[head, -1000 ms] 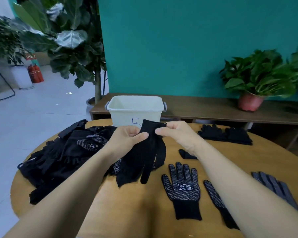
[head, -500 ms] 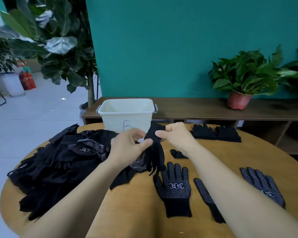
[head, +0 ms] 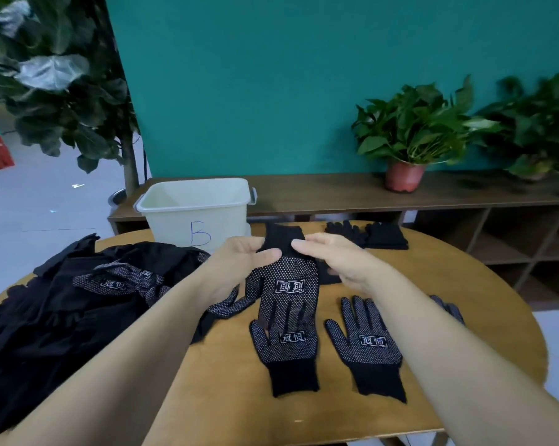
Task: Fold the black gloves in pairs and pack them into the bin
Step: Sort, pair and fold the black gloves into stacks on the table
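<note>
**A:** What is found nearest on the table (head: 223,397)?

**B:** Two dotted gloves are laid flat, palms up, cuffs toward the near edge: the centre glove (head: 284,346) and, just to its right, the right glove (head: 368,346). A loose pile (head: 62,310) is heaped at the left.

**A:** And above them?

**B:** The held glove (head: 287,284) is pinched at its cuff between the thumb and fingers of the left hand (head: 239,265) and of the right hand (head: 332,255). Its fingers are hung over the centre glove; contact cannot be told.

**A:** What is changed?

**B:** A second ago the plain back was shown, and the glove was dangled by the edge of the pile. Now its dotted palm is turned to the camera and it is carried right, over the centre glove. A mate is judged to be lined up; the fold is not yet made.

**A:** Farther off?

**B:** The bin (head: 194,207) is stood at the far edge, with no glove seen in the part that shows. The folded gloves (head: 368,235) are left to its right, not yet packed
</note>
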`<action>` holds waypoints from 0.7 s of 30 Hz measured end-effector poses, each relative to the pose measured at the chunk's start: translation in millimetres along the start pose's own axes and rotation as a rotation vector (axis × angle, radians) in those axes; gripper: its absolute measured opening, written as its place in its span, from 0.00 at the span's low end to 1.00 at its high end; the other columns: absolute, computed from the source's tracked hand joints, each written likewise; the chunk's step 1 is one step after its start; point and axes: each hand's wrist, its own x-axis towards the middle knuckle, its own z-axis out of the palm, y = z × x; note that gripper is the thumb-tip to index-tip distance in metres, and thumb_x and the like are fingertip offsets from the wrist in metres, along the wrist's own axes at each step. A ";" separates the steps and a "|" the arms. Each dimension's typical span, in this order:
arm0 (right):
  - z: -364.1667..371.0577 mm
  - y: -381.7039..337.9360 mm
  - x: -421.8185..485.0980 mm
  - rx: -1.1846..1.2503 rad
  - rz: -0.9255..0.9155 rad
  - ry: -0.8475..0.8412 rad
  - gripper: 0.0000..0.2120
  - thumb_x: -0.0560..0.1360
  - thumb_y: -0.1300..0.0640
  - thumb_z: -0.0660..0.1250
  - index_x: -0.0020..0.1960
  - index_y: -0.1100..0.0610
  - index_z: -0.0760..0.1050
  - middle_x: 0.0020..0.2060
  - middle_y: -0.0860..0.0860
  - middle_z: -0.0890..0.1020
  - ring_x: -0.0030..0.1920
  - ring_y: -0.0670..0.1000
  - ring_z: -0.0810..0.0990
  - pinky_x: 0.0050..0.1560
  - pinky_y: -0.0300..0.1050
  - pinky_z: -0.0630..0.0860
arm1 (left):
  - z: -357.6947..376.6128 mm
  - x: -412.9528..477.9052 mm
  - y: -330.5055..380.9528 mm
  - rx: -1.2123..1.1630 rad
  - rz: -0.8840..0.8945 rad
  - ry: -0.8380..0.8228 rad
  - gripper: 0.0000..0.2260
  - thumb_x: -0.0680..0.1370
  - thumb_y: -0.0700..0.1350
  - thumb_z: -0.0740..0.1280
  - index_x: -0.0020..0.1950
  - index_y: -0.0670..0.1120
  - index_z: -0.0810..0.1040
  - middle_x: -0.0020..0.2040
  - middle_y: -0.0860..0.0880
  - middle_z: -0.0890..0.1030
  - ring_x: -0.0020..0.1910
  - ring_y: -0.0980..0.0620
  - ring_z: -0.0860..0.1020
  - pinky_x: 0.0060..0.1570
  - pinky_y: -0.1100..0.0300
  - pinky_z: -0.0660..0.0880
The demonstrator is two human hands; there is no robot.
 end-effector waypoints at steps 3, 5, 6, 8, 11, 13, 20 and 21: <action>-18.7 11.6 -7.4 0.063 -0.050 0.068 0.05 0.78 0.56 0.69 0.50 0.56 0.82 0.39 0.42 0.83 0.41 0.42 0.81 0.40 0.31 0.72 | 13.9 11.5 -3.9 0.028 -0.054 -0.050 0.09 0.81 0.40 0.66 0.58 0.38 0.82 0.54 0.39 0.84 0.55 0.40 0.82 0.60 0.47 0.76; -33.9 16.7 -11.1 0.038 -0.045 0.164 0.14 0.77 0.56 0.71 0.57 0.65 0.80 0.53 0.47 0.83 0.50 0.51 0.81 0.44 0.33 0.72 | 24.9 19.3 -5.4 0.103 -0.050 -0.036 0.09 0.79 0.44 0.69 0.52 0.39 0.83 0.51 0.39 0.85 0.53 0.42 0.82 0.63 0.42 0.74; -41.0 19.9 -12.6 0.017 -0.036 0.185 0.18 0.76 0.55 0.72 0.61 0.65 0.79 0.60 0.49 0.80 0.53 0.50 0.79 0.49 0.37 0.71 | 31.5 23.1 -5.9 0.117 -0.050 -0.025 0.09 0.78 0.45 0.70 0.49 0.39 0.84 0.50 0.39 0.85 0.50 0.43 0.82 0.62 0.43 0.74; -55.5 27.7 -14.2 0.010 -0.034 0.213 0.22 0.75 0.55 0.73 0.65 0.63 0.77 0.65 0.51 0.78 0.52 0.46 0.77 0.51 0.40 0.70 | 46.7 29.7 -5.9 0.119 -0.047 -0.023 0.09 0.78 0.46 0.70 0.44 0.42 0.84 0.48 0.40 0.86 0.46 0.45 0.82 0.58 0.48 0.77; -75.6 39.1 -19.4 0.031 -0.020 0.250 0.21 0.75 0.56 0.73 0.64 0.64 0.77 0.62 0.48 0.77 0.53 0.47 0.76 0.51 0.41 0.69 | 68.9 39.2 -5.5 0.139 -0.054 -0.101 0.10 0.81 0.46 0.66 0.47 0.43 0.83 0.48 0.43 0.86 0.46 0.49 0.83 0.54 0.55 0.78; -90.2 49.3 -22.9 0.031 -0.008 0.284 0.20 0.75 0.56 0.73 0.64 0.63 0.77 0.60 0.49 0.78 0.55 0.48 0.76 0.56 0.43 0.68 | 82.3 46.1 -5.9 0.166 -0.063 -0.145 0.09 0.82 0.45 0.65 0.48 0.43 0.83 0.49 0.45 0.86 0.46 0.50 0.83 0.55 0.56 0.79; -130.3 77.6 -25.7 0.107 0.032 0.334 0.19 0.75 0.53 0.73 0.62 0.61 0.79 0.60 0.47 0.78 0.61 0.51 0.77 0.68 0.50 0.68 | 128.1 76.7 -8.4 0.181 -0.047 -0.175 0.10 0.82 0.44 0.64 0.50 0.41 0.83 0.46 0.47 0.86 0.37 0.58 0.82 0.51 0.61 0.78; -134.3 81.7 -24.0 0.110 0.038 0.339 0.18 0.75 0.52 0.72 0.61 0.61 0.80 0.62 0.49 0.79 0.62 0.53 0.78 0.70 0.52 0.68 | 132.0 81.1 -9.5 0.185 -0.050 -0.177 0.10 0.82 0.44 0.64 0.50 0.41 0.83 0.47 0.47 0.87 0.39 0.57 0.83 0.53 0.59 0.78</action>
